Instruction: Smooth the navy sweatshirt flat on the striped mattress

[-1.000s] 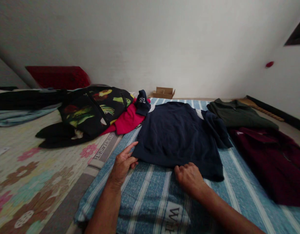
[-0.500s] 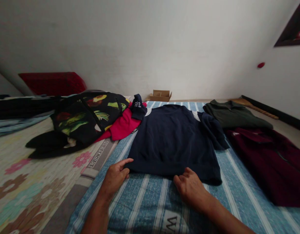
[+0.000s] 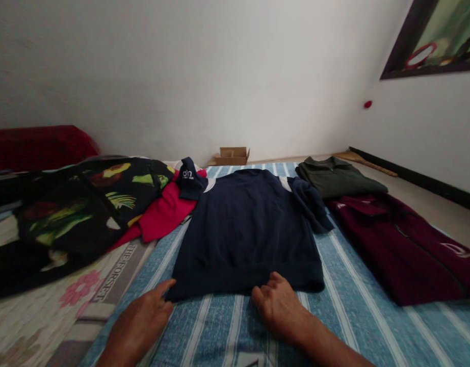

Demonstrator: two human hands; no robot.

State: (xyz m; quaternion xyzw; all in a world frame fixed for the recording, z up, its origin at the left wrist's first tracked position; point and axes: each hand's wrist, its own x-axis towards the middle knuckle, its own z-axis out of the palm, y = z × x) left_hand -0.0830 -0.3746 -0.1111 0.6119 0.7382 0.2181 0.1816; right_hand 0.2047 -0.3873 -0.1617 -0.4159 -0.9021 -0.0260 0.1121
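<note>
A navy sweatshirt (image 3: 246,229) with white shoulder patches lies spread face down or back up, I cannot tell which, on the blue striped sheet (image 3: 219,326). Its hem faces me. My left hand (image 3: 143,313) pinches the hem's left corner between thumb and forefinger. Near the middle of the hem, my right hand (image 3: 277,306) has its fingers curled closed on the edge. The left sleeve (image 3: 191,178), with white lettering, rests over a red garment (image 3: 168,214). On the other side the right sleeve bends down beside the body.
At right lie a folded maroon garment (image 3: 403,250) and a folded dark green garment (image 3: 338,176). A black fruit-print garment (image 3: 89,204) covers the floral sheet (image 3: 40,318) at left. A small cardboard box (image 3: 232,157) stands by the wall.
The view has turned to the right, so everything sits further left. The hem's left corner appears drawn closer to me with my left hand; my right hand stays at the hem.
</note>
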